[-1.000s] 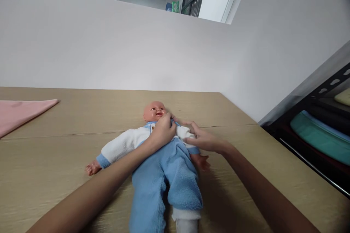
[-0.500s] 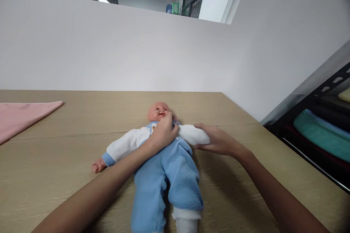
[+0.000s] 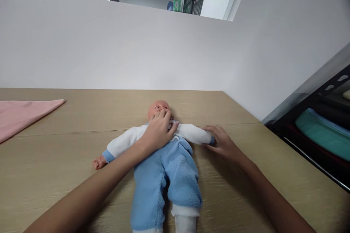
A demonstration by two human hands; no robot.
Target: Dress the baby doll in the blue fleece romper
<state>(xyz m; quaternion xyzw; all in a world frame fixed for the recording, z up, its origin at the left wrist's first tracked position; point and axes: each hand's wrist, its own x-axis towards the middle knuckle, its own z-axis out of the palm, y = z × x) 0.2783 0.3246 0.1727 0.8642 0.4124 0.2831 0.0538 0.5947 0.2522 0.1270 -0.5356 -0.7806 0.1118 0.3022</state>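
Note:
A baby doll [image 3: 179, 174] lies on its back on the table, dressed in a blue fleece suit with white sleeves. My left hand [image 3: 158, 127] rests flat over its upper chest, fingers stretched up across the chin and mouth, thumb apart. Beside the doll's arm on the right, my right hand [image 3: 222, 143] has its fingers and thumb spread around the blue cuff [image 3: 212, 140], with a gap showing between them. That white sleeve [image 3: 194, 133] reaches out sideways. The other sleeve [image 3: 124, 142] stretches out to the left, with the doll's small hand [image 3: 99, 162] showing.
A pink cloth [image 3: 24, 116] lies on the wooden table [image 3: 68, 185] at the far left. Behind the table stands a white partition wall [image 3: 123, 51]. At right, a black rack [image 3: 308, 145] holds folded teal fabric [image 3: 325, 134].
My left hand has loosened and its fingers now lie flat, nearer the doll's mouth. My right hand has shifted right and spread, leaving the blue cuff and the doll's hand showing.

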